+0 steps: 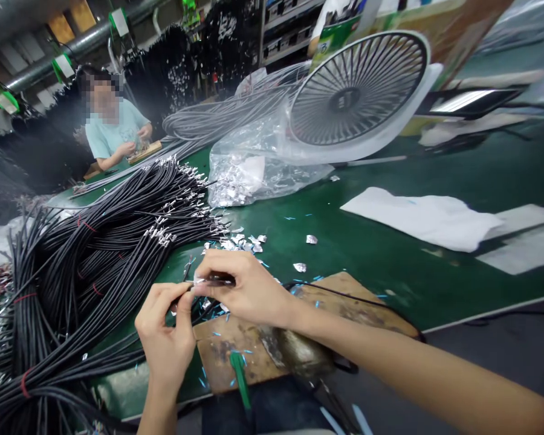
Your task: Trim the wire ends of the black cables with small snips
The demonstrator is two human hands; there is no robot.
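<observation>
Both my hands meet over the front of the green table, fingertips close together. My left hand (167,329) is closed in a pinch on a dark cable end. My right hand (249,290) pinches a small piece of silver foil (200,281) against that end; a dark length shows between its fingers. Fingers hide the exact contact. A black cable (358,296) runs out to the right from behind my right hand. Just left of my hands lie bundles of black cables (131,211) with silvery ends. Loose foil pieces (242,243) lie beyond my fingers.
Under my right forearm is a stained wooden board (226,344) with blue scraps and a green-handled tool (240,377). A plastic bag of foil (254,175), a fan (358,90) and white sheets (421,214) lie farther back. Another person (115,130) sits across the table.
</observation>
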